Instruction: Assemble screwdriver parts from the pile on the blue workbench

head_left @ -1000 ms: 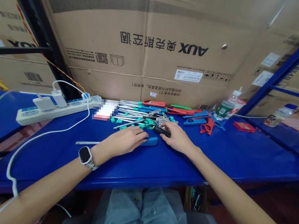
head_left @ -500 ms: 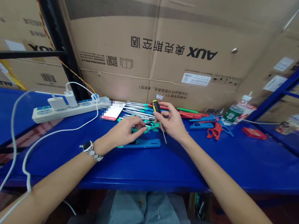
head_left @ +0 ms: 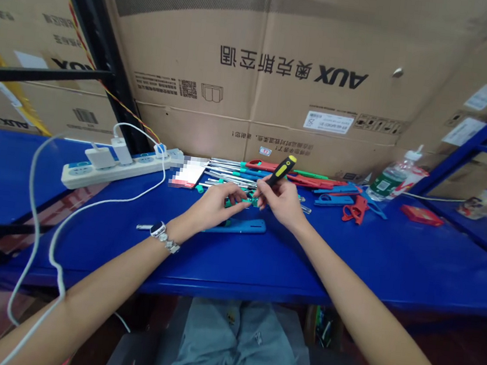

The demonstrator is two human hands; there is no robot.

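My right hand (head_left: 283, 201) is closed around a black-and-yellow screwdriver (head_left: 282, 171), whose handle slants up and to the right. Close on its left, my left hand (head_left: 221, 203) pinches a small green part (head_left: 248, 200) between thumb and fingers, and the right fingertips meet that part too. A blue lighter-like casing (head_left: 245, 226) lies just below my hands on the table. Behind them are several metal-tubed pieces (head_left: 229, 172) in a row, with red casings (head_left: 322, 183) to the right. The screwdriver's tip is hidden by my fingers.
On the blue table (head_left: 233, 269), a white power strip (head_left: 140, 165) with chargers and cables sits left. To the right are blue handles (head_left: 333, 201), a red handle (head_left: 356, 209), a clear bottle (head_left: 391, 179) and a red box (head_left: 421, 215). A large carton (head_left: 189, 41) stands behind.
The screwdriver has swung so its handle now points up to the right, its shaft no longer visible. My right hand has closed in on my left, at the green part. The view has shifted slightly.
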